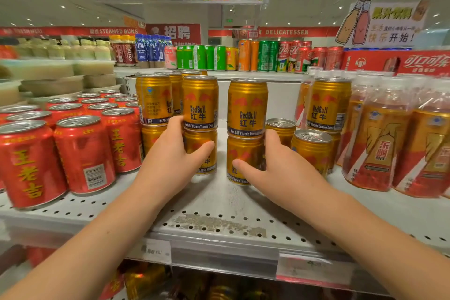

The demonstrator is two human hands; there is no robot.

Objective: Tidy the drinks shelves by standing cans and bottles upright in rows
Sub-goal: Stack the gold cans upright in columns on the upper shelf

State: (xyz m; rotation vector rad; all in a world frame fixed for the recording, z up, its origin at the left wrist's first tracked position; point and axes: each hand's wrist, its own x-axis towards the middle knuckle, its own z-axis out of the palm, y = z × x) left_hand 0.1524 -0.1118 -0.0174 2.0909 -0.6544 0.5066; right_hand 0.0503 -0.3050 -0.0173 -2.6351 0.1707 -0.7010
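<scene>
Two stiff, likely slick, top-heavy stacks are clasped low: left stack [200,105] by the left hand [170,153], right stack [247,107] by the right hand [276,164].

Upright drinks on a white perforated metal shelf [219,214].
Red metal cans [84,153] stand in rows at 9 o'clock. Gold metal cans [243,148] stand on the shelf around the centre, most with a second gold can stacked on top: two such stacks at 12 o'clock, others toward 11 and 2. Two single gold cans stand at 2 o'clock. Shrink-wrapped plastic bottles [379,143] with orange-red labels fill 3 o'clock. Price labels [155,252] sit on the front edge at 6 o'clock.
</scene>
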